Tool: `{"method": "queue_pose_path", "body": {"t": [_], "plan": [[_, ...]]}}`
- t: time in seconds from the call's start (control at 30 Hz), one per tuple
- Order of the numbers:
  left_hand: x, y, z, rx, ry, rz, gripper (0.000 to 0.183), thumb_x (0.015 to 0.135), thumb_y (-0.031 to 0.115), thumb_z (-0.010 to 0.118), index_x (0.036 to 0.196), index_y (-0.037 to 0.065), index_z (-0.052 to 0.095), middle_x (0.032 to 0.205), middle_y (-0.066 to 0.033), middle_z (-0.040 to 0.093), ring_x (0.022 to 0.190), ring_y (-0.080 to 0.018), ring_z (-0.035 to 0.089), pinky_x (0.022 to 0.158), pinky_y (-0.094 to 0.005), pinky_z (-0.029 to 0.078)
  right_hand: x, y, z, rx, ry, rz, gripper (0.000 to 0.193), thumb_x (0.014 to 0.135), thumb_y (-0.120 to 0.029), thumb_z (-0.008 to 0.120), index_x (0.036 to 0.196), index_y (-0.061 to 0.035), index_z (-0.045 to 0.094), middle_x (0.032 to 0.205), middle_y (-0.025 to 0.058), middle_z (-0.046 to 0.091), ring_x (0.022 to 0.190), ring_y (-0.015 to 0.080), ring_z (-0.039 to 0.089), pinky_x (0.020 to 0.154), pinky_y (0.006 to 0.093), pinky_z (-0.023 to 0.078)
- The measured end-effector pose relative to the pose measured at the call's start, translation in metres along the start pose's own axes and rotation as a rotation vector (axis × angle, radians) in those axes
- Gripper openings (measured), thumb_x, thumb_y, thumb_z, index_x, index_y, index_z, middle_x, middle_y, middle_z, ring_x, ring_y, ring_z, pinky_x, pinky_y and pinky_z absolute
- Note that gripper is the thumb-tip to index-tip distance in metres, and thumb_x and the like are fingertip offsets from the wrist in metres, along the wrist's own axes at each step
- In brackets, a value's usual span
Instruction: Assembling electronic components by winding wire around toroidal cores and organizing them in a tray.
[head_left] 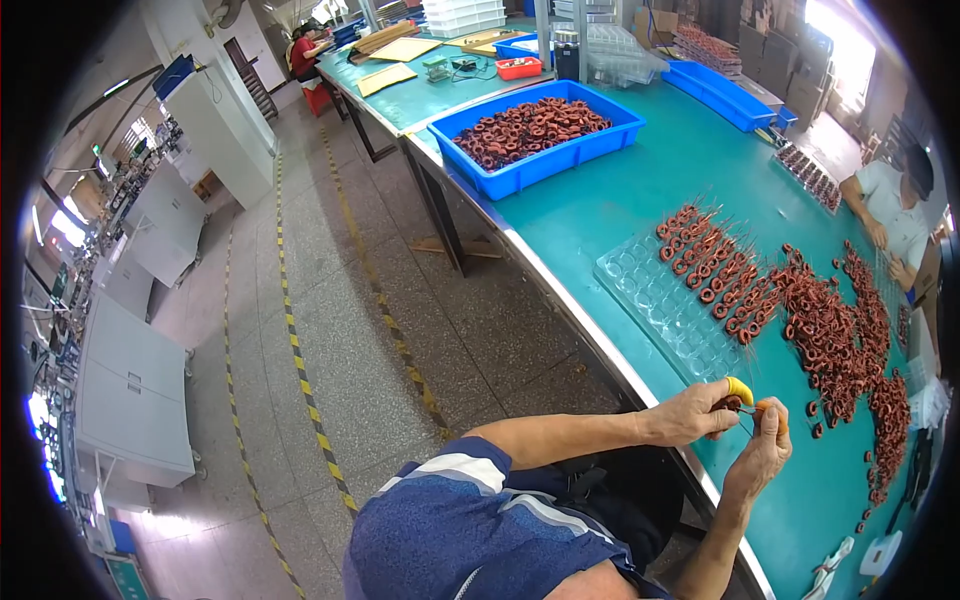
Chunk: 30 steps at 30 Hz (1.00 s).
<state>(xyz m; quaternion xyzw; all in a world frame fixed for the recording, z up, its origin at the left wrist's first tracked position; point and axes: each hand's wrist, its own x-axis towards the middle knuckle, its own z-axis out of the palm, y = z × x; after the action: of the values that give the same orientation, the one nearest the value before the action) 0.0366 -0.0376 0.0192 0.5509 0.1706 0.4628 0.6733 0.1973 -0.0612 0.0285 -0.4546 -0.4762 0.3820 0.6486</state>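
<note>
My left hand (pixel 688 414), with a yellow cover on one finger, is closed on a small reddish-brown wire-wound ring coil (pixel 733 403), partly hidden by the fingers. Close beside it, my right hand (pixel 762 455) pinches at the coil's thin wire end, its fingertips partly covered in orange. Both hands are above the table's near edge. Just beyond them lies a clear plastic tray (pixel 650 300) with round pockets, its far side filled with rows of ring coils (pixel 712 265) whose wires stick up. To the right spreads a large loose heap of similar coils (pixel 830 325).
A blue bin (pixel 620 140) full of rings stands farther up the green table (pixel 600 215). Across the table a person (pixel 895 205) works near another filled tray (pixel 808 178). A long blue tray (pixel 715 95) and a red box (pixel 518 68) lie at the back.
</note>
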Motion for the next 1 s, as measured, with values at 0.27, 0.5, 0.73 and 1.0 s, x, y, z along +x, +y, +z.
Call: {"method": "queue_pose_path", "body": {"t": [0.27,0.5,0.73,1.0], "plan": [[-0.001,0.012,-0.033,-0.051,0.183,-0.037,0.022,0.096,0.009,0.051,0.116,0.001,0.054,0.080,-0.0021,0.056,0.070,-0.0090,0.053,0.067,-0.0240,0.046,0.020,0.009,0.034,0.117,-0.160,0.257,0.024,0.095,-0.018,0.055,0.108,0.0007,0.062,0.103,0.0070,0.063,0.098,0.0153,0.057,0.085,0.0301,0.045],[0.002,0.002,-0.037,-0.016,0.168,-0.071,0.027,0.096,0.011,0.055,0.119,-0.002,0.051,0.083,-0.0037,0.057,0.071,-0.0099,0.055,0.066,-0.0229,0.047,0.005,0.015,0.022,0.209,-0.036,0.278,0.038,0.097,-0.031,0.056,0.114,0.0026,0.060,0.105,0.0093,0.062,0.087,0.0112,0.059,0.071,0.0223,0.046],[-0.005,0.005,-0.028,0.096,0.149,-0.079,0.026,0.094,0.009,0.057,0.117,-0.002,0.052,0.083,-0.0042,0.058,0.072,-0.0109,0.056,0.067,-0.0239,0.047,-0.006,0.017,0.030,-0.245,-0.092,0.061,0.030,0.098,-0.027,0.054,0.092,-0.0011,0.069,0.076,0.0030,0.064,0.070,0.0104,0.059,0.062,0.0253,0.046],[0.002,0.007,-0.034,0.339,0.128,0.025,0.025,0.093,0.012,0.059,0.114,-0.002,0.055,0.078,-0.0038,0.060,0.068,-0.0089,0.057,0.063,-0.0237,0.049,0.000,-0.003,0.023,-0.072,-0.040,0.239,0.035,0.094,-0.032,0.060,0.093,0.0017,0.067,0.075,0.0042,0.063,0.067,0.0095,0.057,0.061,0.0224,0.045]]}}
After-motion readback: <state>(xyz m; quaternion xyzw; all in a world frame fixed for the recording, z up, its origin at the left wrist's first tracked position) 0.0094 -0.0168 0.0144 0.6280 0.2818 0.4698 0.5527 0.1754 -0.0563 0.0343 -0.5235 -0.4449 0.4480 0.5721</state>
